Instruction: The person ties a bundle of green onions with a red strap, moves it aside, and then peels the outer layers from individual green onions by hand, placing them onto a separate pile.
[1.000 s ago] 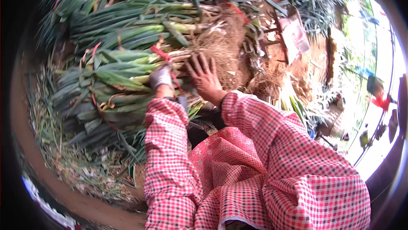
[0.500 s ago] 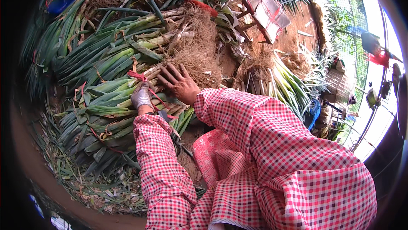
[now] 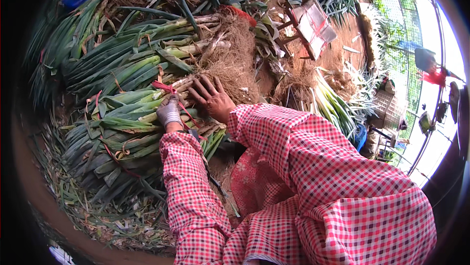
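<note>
A big bundle of green leeks [image 3: 115,123] lies in front of me, its pale stems and brown roots [image 3: 230,59] pointing right. A red tie string [image 3: 164,88] runs around the bundle. My left hand [image 3: 170,113], in a grey glove, is closed on the red string at the stems. My bare right hand [image 3: 210,97] lies flat with fingers spread on the stems just beside the roots. Both forearms are in red checked sleeves.
More leek bundles [image 3: 117,59] are stacked behind and to the left. A small wooden stool [image 3: 313,23] stands on bare soil at the upper right. Loose leeks [image 3: 333,103] lie right of the roots. Leaf trimmings [image 3: 98,211] cover the ground at lower left.
The view has swung so the bundle sits lower and more central. My hands stay on the same bundle; the left still grips the string and the right presses on the stems.
</note>
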